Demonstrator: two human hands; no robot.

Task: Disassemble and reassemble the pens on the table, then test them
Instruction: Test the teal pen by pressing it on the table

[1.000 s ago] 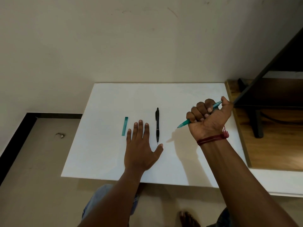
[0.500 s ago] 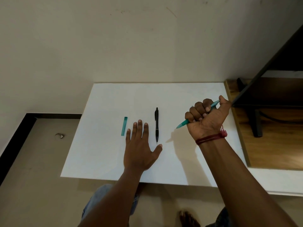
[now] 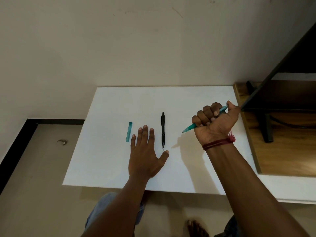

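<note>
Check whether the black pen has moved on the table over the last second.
No. The black pen lies at the same spot on the white table, between the flat left hand and the teal cap.

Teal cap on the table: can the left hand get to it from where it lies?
Probably yes. The left hand lies flat and empty on the table, and the teal cap sits just past its little finger with nothing between them.
</note>
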